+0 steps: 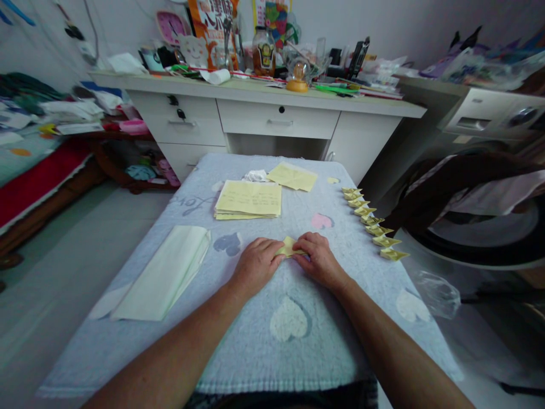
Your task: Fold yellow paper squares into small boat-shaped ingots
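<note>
A small piece of folded yellow paper (288, 246) lies between my hands over the cloth-covered table (238, 352). My left hand (258, 262) pinches its left end, and my right hand (318, 257) pinches its right end. Beyond my hands sits a stack of yellow paper sheets (249, 199) with faint writing on top. More yellow sheets (293, 175) lie behind it to the right, beside a crumpled white tissue (255, 176). Several folded yellow paper pieces (392, 254) with pointed ends form a row along the table's right edge.
A folded pale green-white paper or cloth (164, 275) lies at the left. A white desk (281, 116) with a jar (264, 54) and clutter stands behind. To the right are a washing machine (489, 122) and a clear plastic bag (438, 295) beside the table edge.
</note>
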Tool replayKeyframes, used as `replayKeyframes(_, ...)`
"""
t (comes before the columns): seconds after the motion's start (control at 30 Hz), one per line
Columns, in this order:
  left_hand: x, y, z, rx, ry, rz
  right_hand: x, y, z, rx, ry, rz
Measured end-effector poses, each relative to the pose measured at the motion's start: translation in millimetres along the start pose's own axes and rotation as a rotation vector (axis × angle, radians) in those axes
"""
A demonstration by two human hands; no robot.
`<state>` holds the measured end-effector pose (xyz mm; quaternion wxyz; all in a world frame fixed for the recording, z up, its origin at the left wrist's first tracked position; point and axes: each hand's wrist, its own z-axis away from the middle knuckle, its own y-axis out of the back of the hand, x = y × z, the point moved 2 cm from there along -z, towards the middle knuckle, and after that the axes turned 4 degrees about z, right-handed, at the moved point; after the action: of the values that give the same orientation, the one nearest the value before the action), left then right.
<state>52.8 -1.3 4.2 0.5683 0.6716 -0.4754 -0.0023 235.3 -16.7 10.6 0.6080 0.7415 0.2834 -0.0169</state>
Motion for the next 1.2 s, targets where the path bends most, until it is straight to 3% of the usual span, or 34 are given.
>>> replayKeyframes(0.1, 3, 3.1, 1, 0.039, 0.018, 0.014, -3, 3, -1, 0.068, 0.027, 0.050)
replayKeyframes(0.27, 9, 11.4, 3, 0.278, 0.084, 0.023, -7, 8, -1, 0.221, 0.011, 0.055)
replayKeyframes(0.33, 9, 10.0, 5, 0.313, 0.136, 0.098, -9, 8, 0, 0.278, 0.009, 0.002)
replayKeyframes(0.47, 11, 1.8, 6, 0.215, 0.216, 0.350, -16, 7, 1, 0.314, -0.036, -0.110)
replayKeyframes(0.7, 15, 0.8, 2, 0.106, 0.281, 0.591, -28, 4, 3, 0.229, -0.087, -0.362)
replayKeyframes(0.93, 11, 0.0, 2, 0.134, 0.325, 0.666, -31, 0, 2, 0.116, -0.072, -0.417)
replayKeyframes(1.07, 12, 1.5, 1, 0.124, 0.297, 0.744, -31, -2, 1, 0.132, -0.096, -0.427)
replayKeyframes(1.2, 11, 3.4, 0, 0.175, 0.355, 0.729, -28, -2, 1, 0.169, -0.153, -0.432)
